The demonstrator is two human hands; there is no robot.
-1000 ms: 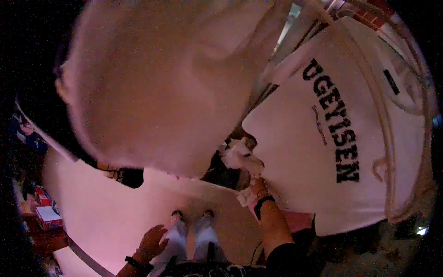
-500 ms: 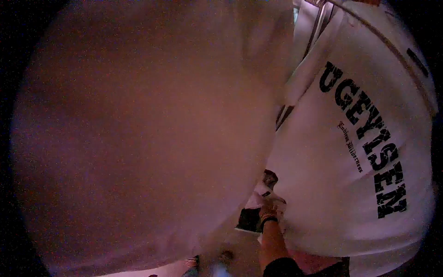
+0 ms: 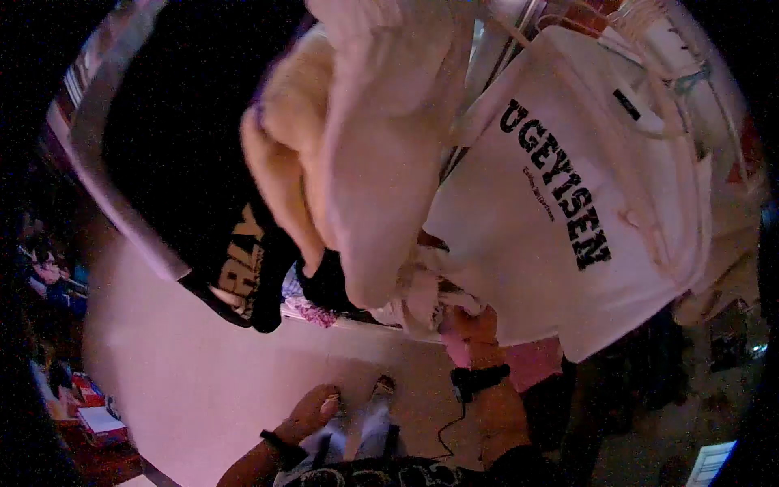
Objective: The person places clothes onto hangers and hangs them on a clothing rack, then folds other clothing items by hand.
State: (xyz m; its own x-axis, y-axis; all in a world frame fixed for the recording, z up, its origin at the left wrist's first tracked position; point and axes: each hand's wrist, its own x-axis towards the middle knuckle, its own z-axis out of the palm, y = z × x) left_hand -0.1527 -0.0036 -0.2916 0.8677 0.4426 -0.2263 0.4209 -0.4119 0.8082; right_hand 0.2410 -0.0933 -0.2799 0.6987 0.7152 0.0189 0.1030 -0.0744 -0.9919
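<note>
My right hand [image 3: 471, 329] is closed on the lower part of a pale, bunched cloth [image 3: 418, 300], beside a hanging white garment [image 3: 519, 219] with "UGEYISEN" in black letters. Below and to the left, my left hand [image 3: 315, 410] hangs over the floor near my legs; its fingers look curled together, and what they hold, if anything, cannot be made out. A pale garment [image 3: 385, 154] hangs above, between the white one and a black garment [image 3: 187, 130] with tan lettering. A pink cloth [image 3: 531, 365] shows beside my right wrist.
Hanging cords [image 3: 677, 187] cross the white garment's right side. Red and white boxes [image 3: 101, 422] are stacked at the lower left. A pale floor [image 3: 203, 365] spreads below. Dark clothes [image 3: 641, 373] hang at the right, with a bright sheet-like object [image 3: 712, 464] at the lower right.
The large pale garment that filled the left of the view has swung aside and narrowed, uncovering the black one. My left hand is back in view. My right hand remains at the pale cloth.
</note>
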